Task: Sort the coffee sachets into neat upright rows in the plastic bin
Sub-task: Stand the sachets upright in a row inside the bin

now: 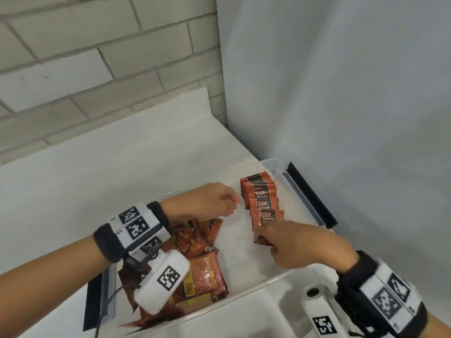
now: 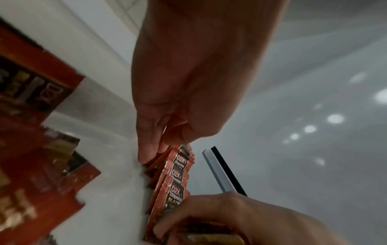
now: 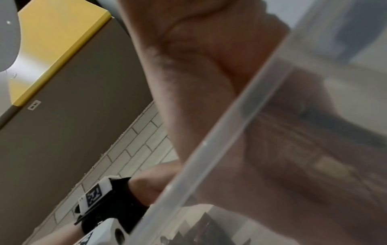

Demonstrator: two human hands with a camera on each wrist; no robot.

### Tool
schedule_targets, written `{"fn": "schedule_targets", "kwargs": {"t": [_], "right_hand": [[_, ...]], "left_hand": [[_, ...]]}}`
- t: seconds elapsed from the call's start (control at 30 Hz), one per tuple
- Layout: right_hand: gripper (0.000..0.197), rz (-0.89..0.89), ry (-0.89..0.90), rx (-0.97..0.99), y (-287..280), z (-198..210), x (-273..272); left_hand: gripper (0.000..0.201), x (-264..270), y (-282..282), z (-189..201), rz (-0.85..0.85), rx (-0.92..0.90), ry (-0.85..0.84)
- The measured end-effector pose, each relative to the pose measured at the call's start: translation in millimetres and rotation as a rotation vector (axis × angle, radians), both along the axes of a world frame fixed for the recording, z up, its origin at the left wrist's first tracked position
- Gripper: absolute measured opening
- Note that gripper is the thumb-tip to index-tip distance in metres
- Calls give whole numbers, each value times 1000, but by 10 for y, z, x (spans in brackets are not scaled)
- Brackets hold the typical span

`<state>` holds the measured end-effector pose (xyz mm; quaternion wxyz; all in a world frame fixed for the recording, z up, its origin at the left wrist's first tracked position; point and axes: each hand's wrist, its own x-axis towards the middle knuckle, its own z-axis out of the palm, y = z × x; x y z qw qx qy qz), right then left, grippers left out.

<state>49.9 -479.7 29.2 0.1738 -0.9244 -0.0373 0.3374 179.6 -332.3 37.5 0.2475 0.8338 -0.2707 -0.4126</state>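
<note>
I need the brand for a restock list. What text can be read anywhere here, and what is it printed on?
"D2X": on the upright sachets in the bin.
"BLACK": below it on the front sachet.
Small print on the loose sachets: too blurred to read.
Wristband markers: patterns, no words.

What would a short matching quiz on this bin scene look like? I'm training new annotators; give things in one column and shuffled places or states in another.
Things:
1. sachet row
2. loose sachets
3. right hand
4. black strip

Places or states:
A. jumbled at the bin's left end
B. along the bin's right outer edge
C. upright at the right end
D. gripping the nearest upright sachet

Pairs: 1-C, 2-A, 3-D, 4-B
</note>
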Motion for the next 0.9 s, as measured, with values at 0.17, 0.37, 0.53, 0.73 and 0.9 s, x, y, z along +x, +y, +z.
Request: {"fn": "schedule_targets", "kwargs": {"t": [0.17, 0.37, 0.53, 0.73, 0.9], "right_hand": [[54, -109, -94, -49, -3, -36, 42], [50, -194, -160, -3, 3, -33, 88], [44, -279, -220, 60, -37, 60, 59], [44, -334, -231, 83, -22, 77, 71], [43, -349, -233, 90, -28, 65, 62]], "left_hand": [[20, -138, -139, -129, 48, -19, 123], [60, -300, -243, -187, 153, -164, 339], [24, -383, -319, -151, 356, -240, 327], [48, -370, -397, -181, 480, -372, 422], [55, -345, -373, -216, 531, -356, 467]]}}
